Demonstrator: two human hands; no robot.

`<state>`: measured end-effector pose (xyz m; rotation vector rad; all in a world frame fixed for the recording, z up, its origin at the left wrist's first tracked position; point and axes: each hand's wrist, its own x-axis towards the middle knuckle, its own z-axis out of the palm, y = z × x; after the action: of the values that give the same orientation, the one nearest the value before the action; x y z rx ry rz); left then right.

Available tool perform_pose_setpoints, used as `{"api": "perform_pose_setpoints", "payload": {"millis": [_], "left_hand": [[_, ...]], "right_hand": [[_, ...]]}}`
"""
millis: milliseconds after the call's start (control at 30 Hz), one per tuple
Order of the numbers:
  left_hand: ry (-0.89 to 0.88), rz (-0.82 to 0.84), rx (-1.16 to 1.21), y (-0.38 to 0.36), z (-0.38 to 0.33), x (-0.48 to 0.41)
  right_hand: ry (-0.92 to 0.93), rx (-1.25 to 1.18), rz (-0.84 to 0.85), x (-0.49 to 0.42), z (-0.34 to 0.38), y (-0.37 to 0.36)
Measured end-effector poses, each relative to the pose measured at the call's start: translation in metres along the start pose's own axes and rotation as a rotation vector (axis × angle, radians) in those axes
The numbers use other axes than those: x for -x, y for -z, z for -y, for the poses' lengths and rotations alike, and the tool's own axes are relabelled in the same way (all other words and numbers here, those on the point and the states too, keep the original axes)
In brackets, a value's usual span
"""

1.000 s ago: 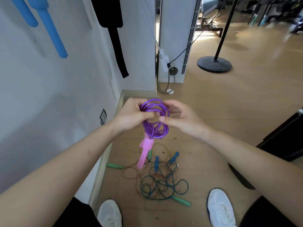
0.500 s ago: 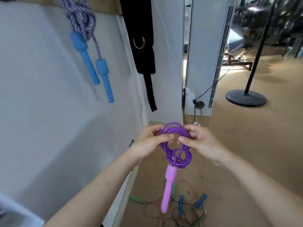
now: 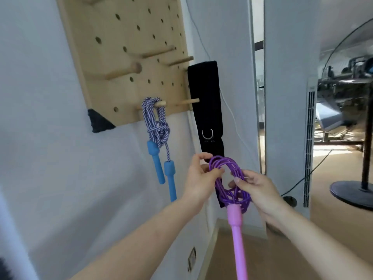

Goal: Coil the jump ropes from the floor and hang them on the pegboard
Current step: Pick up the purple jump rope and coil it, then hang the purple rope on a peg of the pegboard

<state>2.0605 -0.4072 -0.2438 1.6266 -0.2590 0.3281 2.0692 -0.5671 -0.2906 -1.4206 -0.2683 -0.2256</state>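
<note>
Below and right of the pegboard (image 3: 125,57), the pink handle (image 3: 237,235) hangs down from the purple jump rope (image 3: 232,178), whose coil is lifted much closer to that board than a second ago, so I judge coiling finished and hanging begun. The left hand (image 3: 198,178) pinches the coil's left strands and the right hand (image 3: 260,190) its right strands, holding the top loop open. Its long axis runs nearly upright, loop end up toward the bare peg (image 3: 187,102) at the pegboard's lower edge, beside the striped rope (image 3: 155,126) already hung.
</note>
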Motion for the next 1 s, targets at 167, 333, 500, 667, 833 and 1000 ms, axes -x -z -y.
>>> {"api": "perform_pose_setpoints", "payload": {"millis": [167, 333, 500, 667, 833, 1000], "left_hand": [[-0.200, -0.024, -0.153, 0.007, -0.050, -0.060], [-0.277, -0.070, -0.253, 0.012, -0.076, -0.129], [-0.300, -0.151, -0.378, 0.008, -0.089, -0.191], [-0.358, -0.168, -0.523, 0.013, -0.096, -0.232], [-0.331, -0.101, -0.551, 0.020, -0.095, -0.262], [-0.332, -0.140, -0.573, 0.026, -0.090, -0.280]], "right_hand": [[0.112, -0.055, -0.028, -0.071, 0.047, -0.012], [0.248, 0.004, -0.153, -0.133, 0.077, -0.025], [0.363, 0.151, -0.158, -0.193, 0.085, -0.030], [0.392, 0.176, -0.143, -0.246, 0.082, -0.045], [0.388, 0.208, -0.093, -0.283, 0.078, -0.062], [0.369, 0.236, -0.026, -0.302, 0.076, -0.074]]}}
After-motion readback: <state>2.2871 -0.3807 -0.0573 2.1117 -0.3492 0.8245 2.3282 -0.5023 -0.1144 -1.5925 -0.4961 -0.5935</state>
